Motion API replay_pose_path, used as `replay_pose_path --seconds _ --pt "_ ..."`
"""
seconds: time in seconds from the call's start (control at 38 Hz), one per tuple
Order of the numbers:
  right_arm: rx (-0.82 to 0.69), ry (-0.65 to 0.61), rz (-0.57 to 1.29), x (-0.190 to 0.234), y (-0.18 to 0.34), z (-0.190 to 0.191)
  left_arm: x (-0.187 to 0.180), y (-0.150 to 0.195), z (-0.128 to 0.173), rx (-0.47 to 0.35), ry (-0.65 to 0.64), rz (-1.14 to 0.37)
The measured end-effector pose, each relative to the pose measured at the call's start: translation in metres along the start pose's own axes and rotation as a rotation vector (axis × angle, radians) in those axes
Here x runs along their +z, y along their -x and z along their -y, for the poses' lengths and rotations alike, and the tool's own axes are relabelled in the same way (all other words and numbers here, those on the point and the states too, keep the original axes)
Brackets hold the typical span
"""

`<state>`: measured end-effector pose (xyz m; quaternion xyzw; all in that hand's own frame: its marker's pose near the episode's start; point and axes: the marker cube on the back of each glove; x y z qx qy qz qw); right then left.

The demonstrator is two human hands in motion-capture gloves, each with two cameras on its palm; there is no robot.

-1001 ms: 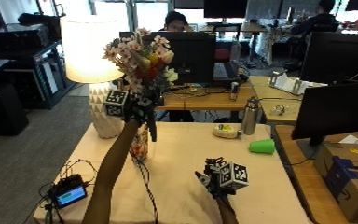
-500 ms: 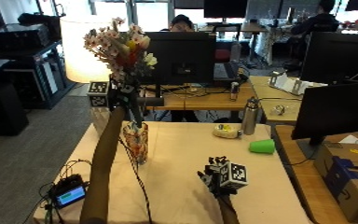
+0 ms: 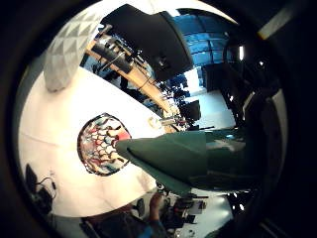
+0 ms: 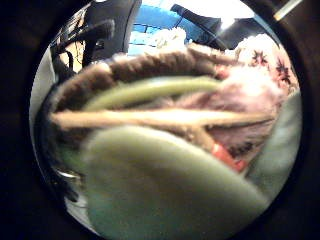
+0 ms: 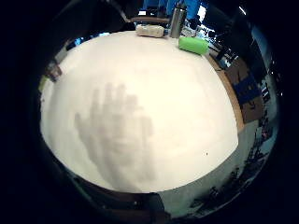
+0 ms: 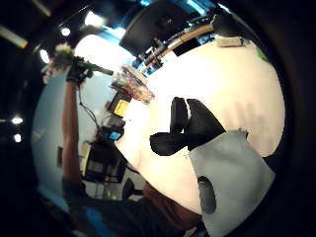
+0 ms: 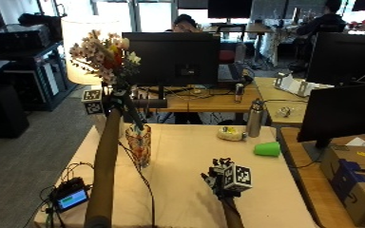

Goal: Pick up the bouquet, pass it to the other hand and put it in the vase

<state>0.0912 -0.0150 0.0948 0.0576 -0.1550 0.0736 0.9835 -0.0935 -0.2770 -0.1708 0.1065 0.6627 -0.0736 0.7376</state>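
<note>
One left hand [image 7: 116, 101] gripping bouquet [image 7: 103, 54] above vase [image 7: 138, 145], right hand [image 7: 224, 178] spread flat

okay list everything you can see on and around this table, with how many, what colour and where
bouquet: one, pink, cream and red flowers, held up above the vase
vase: one, multicoloured pattern, on the table's left part
table: one, cream top
lamp: one, white shade, far left end
bottle: one, silver, far right part
cup: one, green, on its side near the bottle
small device: one, black, lit screen, near left corner
left hand: black glove, grips the bouquet stems
right hand: black glove, fingers spread over the table
</note>
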Motion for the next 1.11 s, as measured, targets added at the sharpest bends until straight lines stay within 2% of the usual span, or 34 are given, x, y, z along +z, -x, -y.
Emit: replay_pose_path --seconds 0.05,0.13,0.24,0.4,0.53,0.63,0.76,0.97,1.11 --pt "0.0 -0.002 -0.003 -0.002 0.001 -0.001 -0.002 0.008 -0.003 -0.066 -0.005 -0.045" --pt "-0.002 -0.011 -0.005 -0.003 0.0 -0.002 -0.005 0.019 -0.003 -0.094 -0.015 -0.104" --pt "-0.002 -0.013 -0.004 -0.003 -0.001 -0.003 -0.01 0.025 -0.009 -0.097 -0.007 -0.139" --pt "-0.013 -0.02 0.012 -0.005 0.005 -0.004 -0.023 0.029 -0.023 -0.063 0.052 -0.11" --pt "-0.039 -0.034 0.021 -0.006 0.015 -0.005 -0.043 0.069 -0.02 -0.091 0.065 -0.065" --pt "-0.065 -0.048 0.02 -0.008 0.022 -0.005 -0.056 0.087 -0.031 -0.117 0.06 -0.034" --pt "-0.074 -0.054 0.026 -0.009 0.029 -0.003 -0.073 0.07 -0.06 -0.087 0.01 0.017" --pt "-0.095 -0.058 0.032 -0.009 0.041 -0.001 -0.092 0.041 -0.075 0.033 -0.019 0.023" --pt "-0.107 -0.062 0.031 -0.01 0.048 -0.002 -0.091 0.037 -0.083 0.05 -0.016 0.04"
